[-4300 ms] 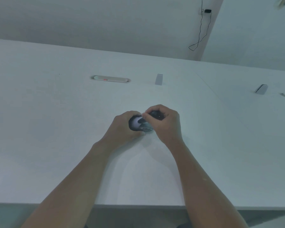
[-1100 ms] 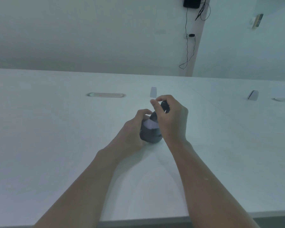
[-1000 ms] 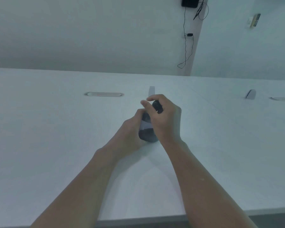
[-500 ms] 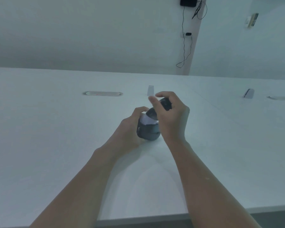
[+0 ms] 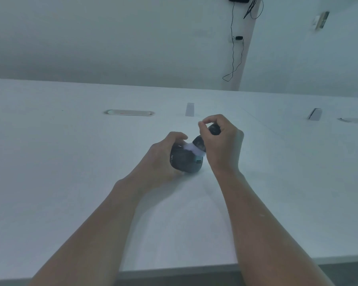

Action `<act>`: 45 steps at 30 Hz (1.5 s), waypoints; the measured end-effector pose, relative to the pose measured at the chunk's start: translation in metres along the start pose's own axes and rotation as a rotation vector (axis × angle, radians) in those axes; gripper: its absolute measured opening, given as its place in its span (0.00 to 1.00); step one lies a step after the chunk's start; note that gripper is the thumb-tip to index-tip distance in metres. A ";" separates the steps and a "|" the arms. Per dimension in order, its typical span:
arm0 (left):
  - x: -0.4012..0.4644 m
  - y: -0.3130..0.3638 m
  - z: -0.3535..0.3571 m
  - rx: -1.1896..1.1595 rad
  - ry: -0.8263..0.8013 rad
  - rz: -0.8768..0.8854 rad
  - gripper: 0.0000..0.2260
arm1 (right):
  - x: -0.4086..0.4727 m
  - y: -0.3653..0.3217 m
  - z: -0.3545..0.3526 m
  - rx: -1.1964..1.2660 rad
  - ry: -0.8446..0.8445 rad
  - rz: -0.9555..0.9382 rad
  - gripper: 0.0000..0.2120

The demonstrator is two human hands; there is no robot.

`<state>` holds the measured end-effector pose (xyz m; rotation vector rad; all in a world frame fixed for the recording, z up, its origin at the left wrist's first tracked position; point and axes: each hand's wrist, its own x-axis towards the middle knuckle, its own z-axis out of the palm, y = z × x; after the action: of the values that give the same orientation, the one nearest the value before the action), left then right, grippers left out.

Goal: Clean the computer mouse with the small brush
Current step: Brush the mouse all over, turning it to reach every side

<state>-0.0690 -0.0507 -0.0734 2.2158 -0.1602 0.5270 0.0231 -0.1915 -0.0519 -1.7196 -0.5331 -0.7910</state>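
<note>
In the head view, the dark mouse [image 5: 185, 161] is gripped on the white table [image 5: 60, 172] by the left hand [image 5: 163, 155], fingers curled around it. The small brush [image 5: 203, 142] is pinched in the right hand [image 5: 221, 145], its white bristles touching the mouse's top.

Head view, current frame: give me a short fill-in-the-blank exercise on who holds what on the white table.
1. The dark grey computer mouse is gripped by the ____ hand.
2. The small black-handled brush is held in the ____ hand.
3. The brush's white bristles touch the ____.
4. The mouse rests on the white ____.

Missing words: left; right; mouse; table
</note>
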 end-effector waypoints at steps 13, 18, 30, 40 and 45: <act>0.001 -0.006 -0.006 -0.003 0.013 -0.071 0.26 | 0.000 0.011 -0.004 -0.151 -0.063 0.142 0.08; 0.004 -0.013 -0.007 0.028 0.007 -0.062 0.23 | -0.001 -0.014 -0.003 0.271 0.065 0.184 0.06; 0.007 -0.008 -0.007 0.072 -0.006 -0.064 0.23 | -0.015 -0.026 0.006 0.274 -0.429 0.189 0.09; 0.005 -0.011 -0.008 0.009 -0.004 -0.110 0.25 | -0.001 0.005 -0.001 -0.052 -0.169 0.277 0.12; 0.006 -0.015 -0.009 0.025 -0.008 -0.122 0.23 | 0.001 -0.003 -0.003 0.106 -0.103 0.293 0.16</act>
<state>-0.0618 -0.0338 -0.0765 2.2357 -0.0220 0.4547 0.0215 -0.1937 -0.0487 -1.6968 -0.3731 -0.4599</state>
